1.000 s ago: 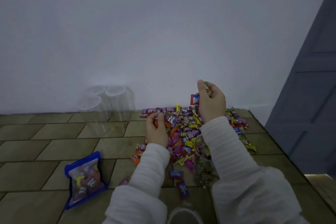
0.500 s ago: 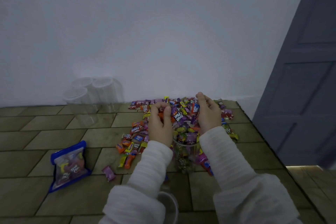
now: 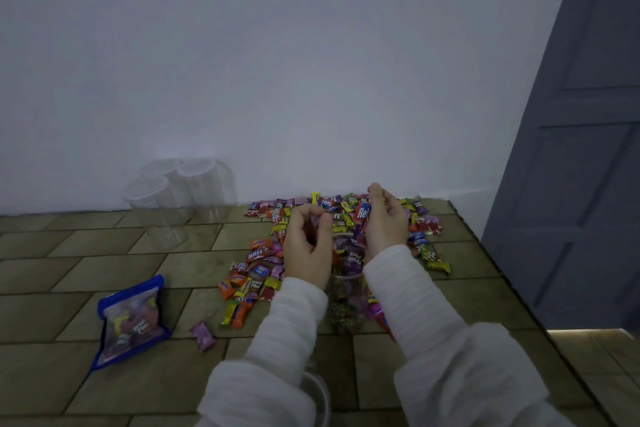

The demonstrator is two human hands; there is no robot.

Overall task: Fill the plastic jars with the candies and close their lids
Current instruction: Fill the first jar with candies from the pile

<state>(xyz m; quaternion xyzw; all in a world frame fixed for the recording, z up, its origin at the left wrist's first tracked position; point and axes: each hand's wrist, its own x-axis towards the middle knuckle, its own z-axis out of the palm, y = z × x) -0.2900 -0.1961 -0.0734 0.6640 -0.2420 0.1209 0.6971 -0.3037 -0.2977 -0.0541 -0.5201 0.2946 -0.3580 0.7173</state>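
A tabletop (image 3: pixel 104 288) patterned with olive-brown tiles set in a staggered brick layout fills the lower part of the scene, its right edge running diagonally from far to near. A plain white wall (image 3: pixel 277 62) rises at the table's far edge. To the right stands a grey-blue panelled door (image 3: pixel 581 149). Near the right, below the table edge, a strip of lit tiled floor (image 3: pixel 588 336) shows

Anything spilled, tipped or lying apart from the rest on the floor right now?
Nothing is tipped: the open jar between the hands stands upright, as do the three lidded empty jars by the wall. One pink candy lies alone, apart from the candy pile, near the blue pouch.
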